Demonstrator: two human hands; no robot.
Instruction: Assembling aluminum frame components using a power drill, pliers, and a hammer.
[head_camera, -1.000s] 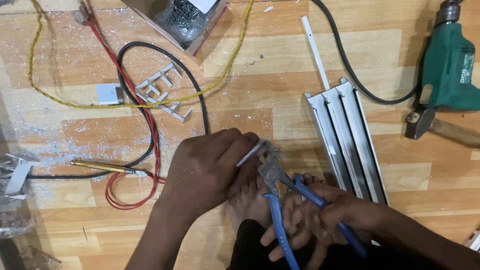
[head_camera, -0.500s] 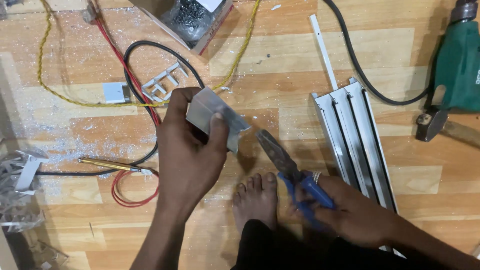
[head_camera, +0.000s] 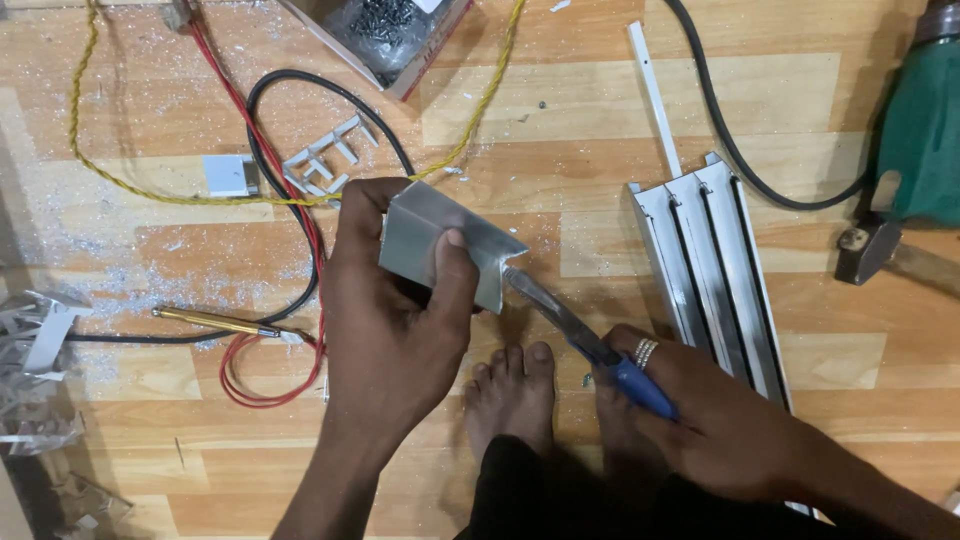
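Wooden floor (head_camera: 600, 130) | left hand (head_camera: 390, 320) holds metal bracket (head_camera: 440, 240) | right hand (head_camera: 700, 420) grips pliers (head_camera: 580, 335)

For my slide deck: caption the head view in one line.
Left hand holds a bent metal angle piece while the right hand grips its edge with blue-handled pliers over a wooden floor.

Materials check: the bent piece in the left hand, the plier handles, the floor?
Bent piece: looks like thin sheet metal, likely aluminium; dull grey sheen, crisp fold.
Plier handles: blue sleeves, probably plastic or rubber, over grey steel-looking jaws.
Floor: wood-grain planks, glossy; whether laminate or real wood cannot be told.
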